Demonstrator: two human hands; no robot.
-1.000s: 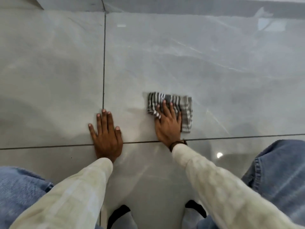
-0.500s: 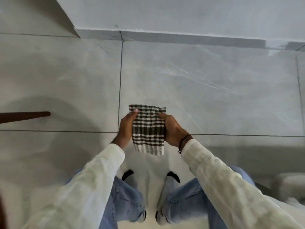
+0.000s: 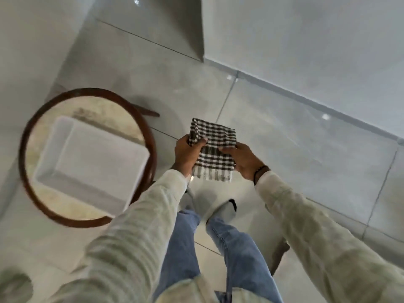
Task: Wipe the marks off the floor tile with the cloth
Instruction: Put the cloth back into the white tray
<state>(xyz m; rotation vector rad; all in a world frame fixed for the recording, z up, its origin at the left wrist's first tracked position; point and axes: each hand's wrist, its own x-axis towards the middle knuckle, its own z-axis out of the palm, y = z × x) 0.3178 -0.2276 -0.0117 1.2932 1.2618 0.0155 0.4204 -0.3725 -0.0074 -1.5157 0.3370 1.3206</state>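
Person standing, view down over both arms. Checked cloth [image 3: 213,153] held in the air above the grey floor tile [image 3: 295,149], clear of it, in front of the legs. Cloth folded to a rough rectangle; long axis runs away from the body, fringed end [image 3: 212,176] toward the person, far end toward the wall skirting. Left hand [image 3: 187,153] clamped on the cloth's left edge, thumb over the top face. Right hand [image 3: 241,159] pinches the right edge, fingers closed on the fabric. Round wooden-rimmed table [image 3: 150,136] to the left, carrying a white rectangular tray [image 3: 54,136]. Tray edges motion-blurred; it appears to sit near the tabletop's centre.
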